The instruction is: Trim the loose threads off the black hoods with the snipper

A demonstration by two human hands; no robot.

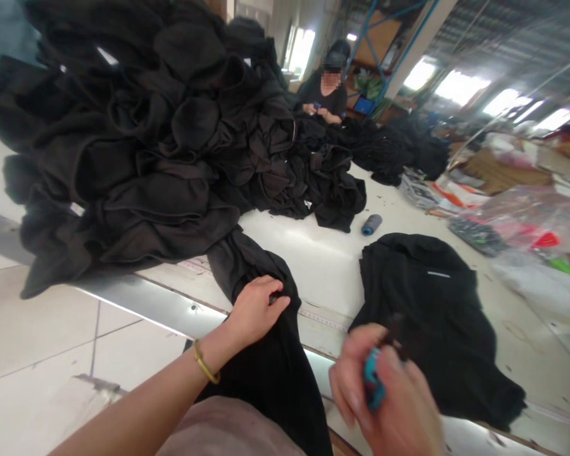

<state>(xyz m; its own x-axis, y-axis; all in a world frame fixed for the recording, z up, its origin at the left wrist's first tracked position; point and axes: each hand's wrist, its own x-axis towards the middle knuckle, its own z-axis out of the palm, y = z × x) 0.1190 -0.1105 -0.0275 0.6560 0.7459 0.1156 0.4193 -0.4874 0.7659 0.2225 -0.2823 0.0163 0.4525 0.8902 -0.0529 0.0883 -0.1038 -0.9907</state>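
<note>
My left hand [256, 310] pinches a fold of a black garment [266, 354] that hangs from the big pile over the white table's near edge [327, 278]. My right hand [384, 392], blurred and close to the camera, is closed round a small blue-handled tool [373, 379] with a dark tip. A second black garment [437, 316] lies spread flat on the table just beyond that hand. A gold bangle sits on my left wrist.
A tall heap of black garments [161, 133] fills the table's left half. A blue thread spool [371, 224] lies on the table. Another person [325, 95] sits at the far end beside more black cloth. Plastic bags and clutter [517, 221] line the right side.
</note>
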